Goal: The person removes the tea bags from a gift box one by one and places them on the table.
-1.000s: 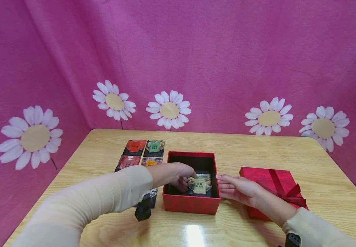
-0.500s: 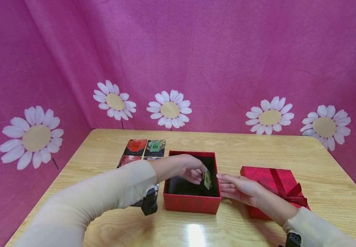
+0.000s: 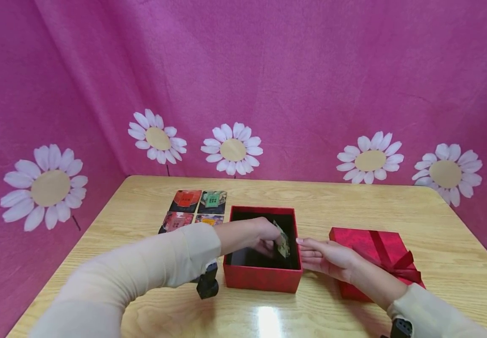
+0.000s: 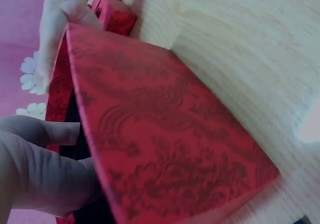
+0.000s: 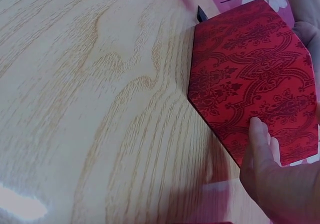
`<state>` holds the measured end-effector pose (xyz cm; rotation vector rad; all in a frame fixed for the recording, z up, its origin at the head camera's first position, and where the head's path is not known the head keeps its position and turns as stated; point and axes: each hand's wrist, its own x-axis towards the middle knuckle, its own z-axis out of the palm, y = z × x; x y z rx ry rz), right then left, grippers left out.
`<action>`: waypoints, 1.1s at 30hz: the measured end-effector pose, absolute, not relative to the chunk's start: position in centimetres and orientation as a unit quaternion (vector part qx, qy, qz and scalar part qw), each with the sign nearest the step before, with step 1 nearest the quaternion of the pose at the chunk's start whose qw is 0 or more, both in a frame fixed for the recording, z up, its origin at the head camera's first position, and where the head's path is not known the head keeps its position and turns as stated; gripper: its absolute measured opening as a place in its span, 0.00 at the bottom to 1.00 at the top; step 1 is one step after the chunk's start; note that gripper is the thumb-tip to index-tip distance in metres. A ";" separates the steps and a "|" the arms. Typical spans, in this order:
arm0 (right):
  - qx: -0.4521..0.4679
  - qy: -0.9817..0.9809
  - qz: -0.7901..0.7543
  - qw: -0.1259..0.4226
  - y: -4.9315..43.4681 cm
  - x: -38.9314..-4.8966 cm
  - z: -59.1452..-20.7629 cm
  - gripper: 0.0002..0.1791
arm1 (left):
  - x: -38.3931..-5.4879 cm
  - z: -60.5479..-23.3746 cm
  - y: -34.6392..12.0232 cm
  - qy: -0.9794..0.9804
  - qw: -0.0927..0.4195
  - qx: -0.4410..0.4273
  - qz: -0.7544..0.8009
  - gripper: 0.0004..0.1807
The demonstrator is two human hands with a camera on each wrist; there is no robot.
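My left hand reaches down inside the red patterned box. Its fingers hold a flat dark sachet with a pale green label, which stands nearly upright along the box's right inner wall. The near box wall covers the fingertips of my left hand in the left wrist view, and the sachet is hidden there. My right hand lies against the box's right outer side with fingers straight. In the right wrist view, the fingertips of that right hand touch the box's patterned wall.
Several flat sachets lie in rows on the wooden table, left of the box and partly under my left arm. A red lid with a ribbon bow sits to the right, behind my right forearm. A pink daisy cloth hangs behind.
The sachet was lying flat on the box floor; my left hand has raised it on edge and shifted it to the right wall. My right hand has stayed against the box.
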<state>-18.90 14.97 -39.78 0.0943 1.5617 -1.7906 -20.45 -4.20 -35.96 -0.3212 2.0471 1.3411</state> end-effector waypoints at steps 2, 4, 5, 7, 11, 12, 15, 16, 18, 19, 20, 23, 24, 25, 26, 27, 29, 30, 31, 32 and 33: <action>0.035 0.607 -0.702 0.372 14.9 -18.9 -39.8 0.39 | -20.6 -35.7 -4.5 0.778 0.324 -0.130 0.522 0.02; 0.030 0.604 -0.705 0.371 14.9 -18.9 -39.9 0.38 | -20.7 -35.5 -4.8 0.775 0.322 -0.135 0.526 0.07; 0.029 0.601 -0.707 0.371 15.0 -18.9 -39.9 0.38 | -20.7 -35.4 -4.9 0.775 0.323 -0.135 0.527 0.10; 0.018 0.600 -0.708 0.372 15.0 -18.9 -40.0 0.36 | -20.6 -35.2 -5.2 0.773 0.322 -0.133 0.531 0.14; 0.019 0.601 -0.708 0.370 15.0 -18.9 -40.0 0.35 | -20.4 -34.7 -6.1 0.786 0.310 -0.114 0.522 0.14; 0.020 0.603 -0.707 0.369 15.0 -18.9 -40.0 0.34 | -20.2 -34.5 -6.3 0.794 0.303 -0.108 0.517 0.13; 0.029 0.602 -0.708 0.367 15.0 -18.9 -40.0 0.32 | -20.0 -34.0 -7.3 0.815 0.285 -0.093 0.496 0.10; 0.029 0.602 -0.708 0.367 15.0 -18.9 -40.0 0.31 | -19.9 -33.8 -7.6 0.820 0.279 -0.090 0.491 0.09; 0.030 0.603 -0.708 0.366 15.0 -18.8 -39.9 0.28 | -19.7 -33.3 -8.2 0.820 0.275 -0.091 0.494 0.10; 0.030 0.604 -0.708 0.365 15.0 -18.8 -39.9 0.27 | -19.7 -33.2 -8.6 0.819 0.275 -0.093 0.496 0.10; 0.030 0.606 -0.707 0.364 15.0 -18.9 -39.9 0.27 | -19.6 -33.0 -8.9 0.817 0.273 -0.094 0.498 0.11; 0.032 0.611 -0.703 0.362 15.0 -18.9 -39.8 0.26 | -19.4 -32.6 -9.7 0.812 0.271 -0.097 0.508 0.15; 0.032 0.612 -0.703 0.361 15.1 -18.9 -39.8 0.26 | -19.3 -32.5 -9.9 0.811 0.270 -0.098 0.510 0.17; 0.034 0.613 -0.702 0.360 15.1 -18.9 -39.9 0.25 | -19.2 -32.4 -10.1 0.808 0.270 -0.098 0.515 0.19; 0.034 0.613 -0.702 0.360 15.1 -18.9 -39.9 0.25 | -19.1 -32.4 -10.4 0.806 0.270 -0.096 0.518 0.21; 0.033 0.613 -0.703 0.359 15.1 -18.9 -39.9 0.24 | -19.0 -32.3 -10.6 0.805 0.269 -0.095 0.521 0.23; 0.030 0.611 -0.705 0.359 15.1 -18.8 -40.0 0.23 | -18.9 -32.2 -11.1 0.802 0.269 -0.095 0.524 0.28; 0.029 0.610 -0.706 0.358 15.1 -18.8 -40.0 0.23 | -18.8 -32.2 -11.3 0.802 0.269 -0.094 0.525 0.29; 0.028 0.609 -0.707 0.358 15.1 -18.8 -40.1 0.23 | -18.6 -32.2 -11.6 0.801 0.269 -0.093 0.526 0.30; 0.026 0.609 -0.707 0.358 15.1 -18.8 -40.1 0.23 | -18.5 -32.2 -11.8 0.800 0.269 -0.092 0.529 0.31; 0.026 0.610 -0.707 0.357 15.0 -18.8 -40.1 0.24 | -18.4 -32.2 -12.0 0.798 0.268 -0.092 0.531 0.32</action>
